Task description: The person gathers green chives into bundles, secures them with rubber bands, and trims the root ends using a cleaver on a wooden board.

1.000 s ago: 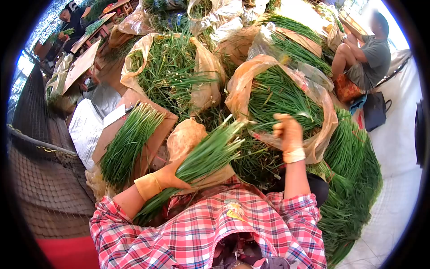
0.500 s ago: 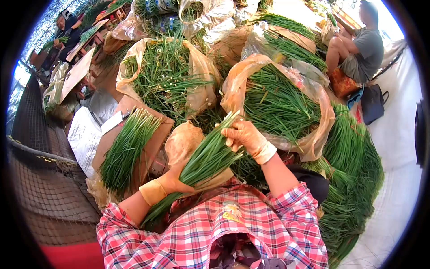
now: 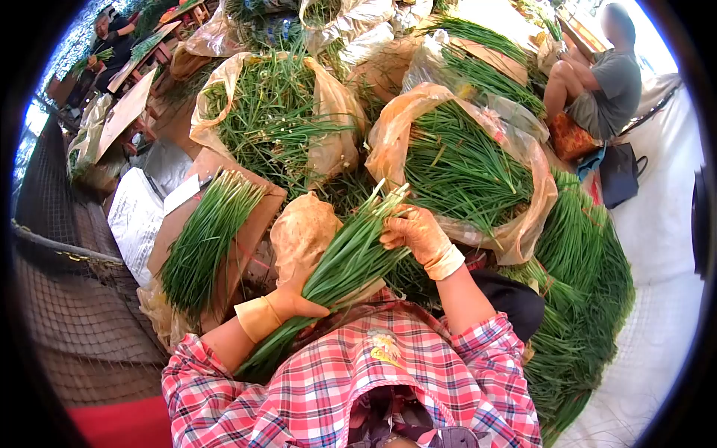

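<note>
In the head view my left hand (image 3: 287, 302), in a pale glove, is wrapped around the lower part of a bunch of long green chives (image 3: 347, 257). The bunch slants across my lap, its pale ends pointing up and away. My gloved right hand (image 3: 420, 237) is closed at those pale ends, its fingertips pinching some stalks; exactly how many is hidden. To the left, another bunch of chives (image 3: 213, 243) lies on a brown board (image 3: 261, 196). An orange-tinted plastic bag (image 3: 385, 145) full of green stalks stands open just beyond my right hand.
A second bag (image 3: 336, 112) of loose stalks stands farther left. A large heap of chives (image 3: 579, 299) lies at my right. A seated person (image 3: 616, 82) is at the upper right, another person (image 3: 112, 37) at the upper left. Dark netting (image 3: 82, 321) hangs along the left.
My right fingers have curled in at the pale ends, and the stalks there look more fanned out. My left hand keeps its grip on the bunch. The view has shifted slightly.
</note>
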Demonstrator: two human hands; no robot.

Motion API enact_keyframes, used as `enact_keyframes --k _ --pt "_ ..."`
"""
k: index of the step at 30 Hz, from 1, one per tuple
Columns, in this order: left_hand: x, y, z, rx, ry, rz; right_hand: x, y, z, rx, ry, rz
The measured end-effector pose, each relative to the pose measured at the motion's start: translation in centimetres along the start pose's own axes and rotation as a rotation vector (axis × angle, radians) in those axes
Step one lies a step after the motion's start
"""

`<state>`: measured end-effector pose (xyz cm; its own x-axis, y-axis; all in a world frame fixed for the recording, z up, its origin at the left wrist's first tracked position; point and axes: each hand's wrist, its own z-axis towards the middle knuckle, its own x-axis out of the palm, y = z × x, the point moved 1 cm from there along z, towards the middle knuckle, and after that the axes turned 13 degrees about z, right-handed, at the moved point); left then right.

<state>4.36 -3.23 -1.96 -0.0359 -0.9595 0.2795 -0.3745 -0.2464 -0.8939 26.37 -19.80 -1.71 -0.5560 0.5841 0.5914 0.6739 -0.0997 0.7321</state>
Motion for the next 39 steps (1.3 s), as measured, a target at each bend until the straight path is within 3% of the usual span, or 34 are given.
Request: enact_keyframes --k 2,7,9,11,15,17,18,20,21,22,23,25,26,27,29,31,35,37,39 --pt "-1.0 1.2 0.1 0.062 -0.084 0.364 -0.6 -1.0 0.4 0.053 -0.015 0.12" --pt "-1.5 2.6 0.5 0.094 -0.07 0.399 -0.7 -2.4 0.4 0.006 -0.096 0.204" --pt "-1.3 2.4 0.5 0.079 -0.057 0.381 -1.2 -2.6 0.8 0.001 -0.131 0.032" --pt "-0.7 1.1 0.2 0.206 -0.202 0.906 -0.8 -3.0 0.7 -0.049 -0.188 -0.044" --pt "-0.5 0.4 -0.8 0.065 -0.339 1.102 0.2 -2.7 0.3 0.008 -0.138 0.231" --pt "-0.2 -1.2 -1.0 0.021 -0.309 0.884 0.0 -2.4 -0.1 -0.082 -0.291 0.553" --pt "0.0 -2.3 -1.3 0.05 -0.293 0.926 -2.2 -1.4 0.5 -0.12 -0.26 0.657" --pt "-0.2 -3.1 -2.2 -0.022 -0.32 0.971 -4.0 2.0 -1.2 -0.392 -0.352 0.678" --pt "-0.5 -3.3 -2.6 -0.092 -0.349 1.014 -7.2 2.7 -1.8 -0.527 -0.15 0.72" --pt "-0.7 -3.4 -2.9 -0.044 -0.382 1.134 -9.7 3.4 -2.5 -0.551 -0.155 0.533" --pt "-0.6 -3.5 -2.9 -0.043 -0.38 1.132 -12.2 3.9 -2.4 -0.358 -0.243 -0.059" --pt "-0.6 -4.2 -2.4 -0.137 -0.451 1.231 -9.9 3.8 -3.3 -0.401 -0.452 -1.349" --pt "-0.6 -4.4 -2.0 -0.1 -0.452 1.303 -7.9 4.7 -3.8 -0.706 -0.44 -1.424" --pt "-0.4 -4.7 -1.7 -0.099 -0.451 1.298 -5.0 5.5 -3.8 -0.703 -0.439 -1.43" --pt "-0.2 -5.4 -1.7 -0.216 -0.442 1.377 -0.3 5.4 -3.3 -0.846 0.003 -1.144" --pt "-0.7 -4.5 -1.7 -0.178 -0.464 1.429 -0.4 3.0 -2.0 -0.604 0.05 -1.2" --pt "-0.8 -4.7 -2.5 -0.234 -0.492 1.55 -2.8 0.3 -0.5 -0.506 -0.282 -1.478" --pt "-1.3 -3.9 -3.0 -0.256 -0.516 1.571 -6.2 1.8 -0.6 -0.166 -0.462 -1.643" --pt "-1.5 -3.3 -3.2 -0.274 -0.543 1.59 -9.8 2.0 -1.4 -0.165 -0.561 -1.627"
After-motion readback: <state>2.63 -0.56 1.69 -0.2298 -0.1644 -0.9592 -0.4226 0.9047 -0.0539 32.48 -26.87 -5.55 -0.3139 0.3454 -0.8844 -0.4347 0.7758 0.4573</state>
